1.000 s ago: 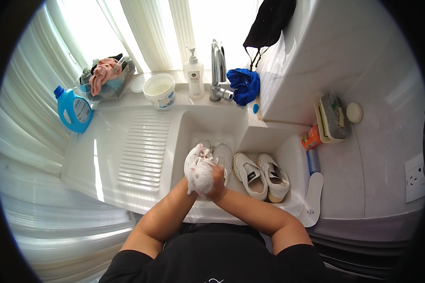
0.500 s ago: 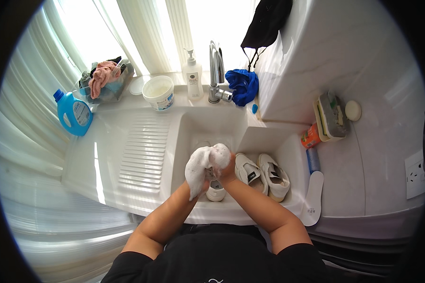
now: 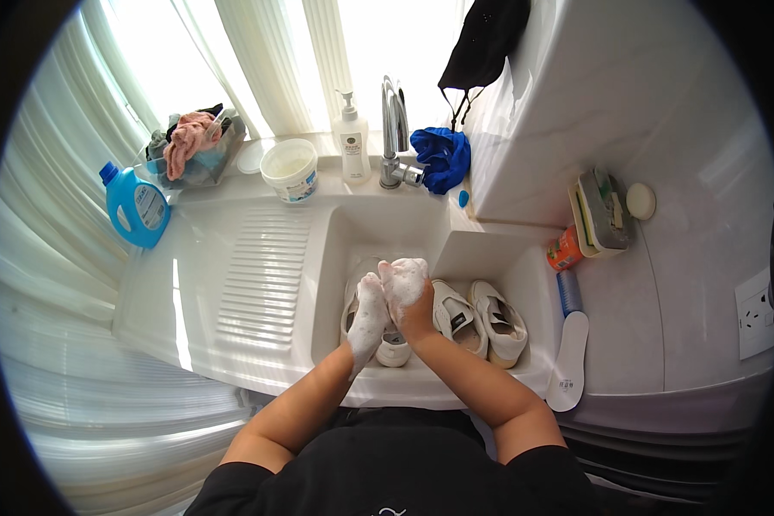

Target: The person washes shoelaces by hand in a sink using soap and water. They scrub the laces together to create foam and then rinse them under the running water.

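Observation:
Both my hands are coated in white foam and close together over the sink basin [image 3: 378, 219]. My left hand [image 3: 368, 311] points away from me, its fingers closed beside the right one. My right hand [image 3: 407, 288] is curled like a fist; whatever either hand may hold is hidden by foam and fingers. Just under my hands lies a white shoe [image 3: 393, 351], partly covered by them. More white showing left of my left wrist looks like another shoe. In the right section of the sink rest two white shoes [image 3: 457, 318] [image 3: 500, 327], side by side.
The ribbed washboard [image 3: 262, 275] is on the left. Behind stand a blue detergent bottle [image 3: 139, 208], clothes box [image 3: 193, 146], white tub [image 3: 289, 170], pump bottle [image 3: 352, 142], faucet [image 3: 394, 129] and blue cloth [image 3: 441, 159]. An insole [image 3: 569, 361] and blue brush [image 3: 569, 292] lie right.
The thick foam heap on my hands has shrunk to a thinner coat, showing the hands' shapes. My left hand has turned upright beside the right, uncovering more of the white shape at left.

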`<state>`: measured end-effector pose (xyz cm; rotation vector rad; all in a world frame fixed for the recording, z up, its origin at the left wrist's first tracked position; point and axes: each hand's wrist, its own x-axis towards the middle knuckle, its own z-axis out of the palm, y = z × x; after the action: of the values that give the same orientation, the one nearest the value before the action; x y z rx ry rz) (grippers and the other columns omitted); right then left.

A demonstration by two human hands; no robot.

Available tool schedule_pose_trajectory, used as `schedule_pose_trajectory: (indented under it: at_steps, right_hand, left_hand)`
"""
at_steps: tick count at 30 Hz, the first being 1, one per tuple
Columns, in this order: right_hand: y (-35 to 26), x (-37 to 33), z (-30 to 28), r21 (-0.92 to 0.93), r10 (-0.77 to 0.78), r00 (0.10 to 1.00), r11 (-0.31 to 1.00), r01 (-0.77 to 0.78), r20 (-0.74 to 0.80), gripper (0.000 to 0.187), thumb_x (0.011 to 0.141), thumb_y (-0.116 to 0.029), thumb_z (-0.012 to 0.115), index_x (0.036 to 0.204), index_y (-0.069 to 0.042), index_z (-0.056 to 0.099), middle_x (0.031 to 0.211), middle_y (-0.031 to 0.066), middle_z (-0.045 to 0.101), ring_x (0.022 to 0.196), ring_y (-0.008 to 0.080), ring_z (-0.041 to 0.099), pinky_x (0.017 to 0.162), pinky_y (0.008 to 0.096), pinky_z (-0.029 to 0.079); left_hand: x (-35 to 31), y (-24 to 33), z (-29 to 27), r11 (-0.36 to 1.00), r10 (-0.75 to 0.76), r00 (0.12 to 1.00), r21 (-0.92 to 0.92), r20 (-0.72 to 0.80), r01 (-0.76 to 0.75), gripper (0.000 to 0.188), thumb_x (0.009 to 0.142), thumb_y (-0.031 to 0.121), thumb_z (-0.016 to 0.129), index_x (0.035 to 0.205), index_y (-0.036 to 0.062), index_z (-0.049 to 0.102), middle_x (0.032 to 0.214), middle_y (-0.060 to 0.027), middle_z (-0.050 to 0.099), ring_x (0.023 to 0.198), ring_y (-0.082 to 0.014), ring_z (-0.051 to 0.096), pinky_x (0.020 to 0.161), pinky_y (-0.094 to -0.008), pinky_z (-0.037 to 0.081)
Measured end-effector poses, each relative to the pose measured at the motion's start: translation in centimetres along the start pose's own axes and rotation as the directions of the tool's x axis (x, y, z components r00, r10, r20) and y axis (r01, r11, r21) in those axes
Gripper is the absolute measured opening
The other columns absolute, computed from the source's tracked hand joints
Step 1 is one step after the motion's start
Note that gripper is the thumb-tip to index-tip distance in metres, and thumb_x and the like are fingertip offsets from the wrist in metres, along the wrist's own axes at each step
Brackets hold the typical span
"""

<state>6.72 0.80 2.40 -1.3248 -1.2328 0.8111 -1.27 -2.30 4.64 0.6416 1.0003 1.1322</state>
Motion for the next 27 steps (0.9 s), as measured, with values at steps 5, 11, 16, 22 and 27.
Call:
schedule_pose_trajectory:
  at_steps: [5, 11, 16, 22, 27]
  right_hand:
    - [0.0, -2.2, -0.3, -0.008, -0.491, 0.856, 0.867, 0.499, 0.161, 0.015, 0.079, -0.016, 0.064, 0.078, -0.003, 0.057, 0.075, 0.014, 0.057, 0.07, 0.0278, 0.057, 0.066, 0.036, 0.047]
    - [0.8, 0.2, 0.5, 0.033, -0.136, 0.991, 0.99, 0.136, 0.012, 0.021, 0.083, -0.018, 0.058, 0.069, -0.003, 0.053, 0.07, 0.0146, 0.056, 0.067, 0.0316, 0.056, 0.061, 0.0387, 0.044]
    - [2.4, 0.3, 1.0, 0.159, -0.218, 0.975, 0.962, 0.223, -0.046, 0.018, 0.082, -0.013, 0.058, 0.068, -0.002, 0.054, 0.067, 0.0141, 0.056, 0.064, 0.0308, 0.055, 0.059, 0.0379, 0.044]
    - [2.5, -1.0, 0.4, 0.073, -0.294, 0.953, 0.955, 0.288, 0.077, 0.012, 0.074, -0.01, 0.067, 0.076, -0.001, 0.06, 0.074, 0.0124, 0.061, 0.071, 0.0232, 0.061, 0.069, 0.034, 0.05]
    - [7.0, -3.2, 3.0, -0.017, -0.628, 0.777, 0.777, 0.629, 0.05, 0.026, 0.073, -0.022, 0.065, 0.092, -0.004, 0.064, 0.086, 0.0132, 0.064, 0.087, 0.0322, 0.059, 0.081, 0.0403, 0.046]
  left_hand:
    - [3.2, -5.1, -4.8, 0.95, 0.299, 0.897, -0.19, 0.327, -0.247, 0.032, 0.093, 0.035, 0.042, 0.101, 0.0065, 0.053, 0.099, -0.0064, 0.054, 0.089, -0.0181, 0.053, 0.079, -0.0256, 0.044]
    - [5.1, -6.2, -7.0, 0.952, 0.295, 0.868, -0.199, 0.4, -0.232, 0.018, 0.093, 0.02, 0.043, 0.101, 0.0042, 0.049, 0.098, -0.0058, 0.053, 0.086, -0.0177, 0.053, 0.08, -0.0261, 0.045]
    - [3.1, -4.0, -4.5, 0.964, 0.009, 0.988, -0.264, 0.154, 0.033, 0.012, 0.091, 0.016, 0.044, 0.095, 0.0072, 0.051, 0.085, -0.0045, 0.052, 0.079, -0.0179, 0.053, 0.074, -0.0283, 0.048]
    - [1.5, -1.2, -1.7, 0.859, -0.087, 0.991, -0.495, 0.104, 0.127, 0.012, 0.091, 0.017, 0.047, 0.091, 0.0081, 0.054, 0.082, -0.0035, 0.055, 0.074, -0.0149, 0.053, 0.063, -0.0279, 0.048]
    - [4.8, -3.5, -4.4, 0.508, 0.266, 0.725, -0.731, 0.635, 0.454, 0.012, 0.09, 0.02, 0.05, 0.093, 0.009, 0.055, 0.08, -0.0031, 0.055, 0.072, -0.0136, 0.054, 0.063, -0.0248, 0.047]
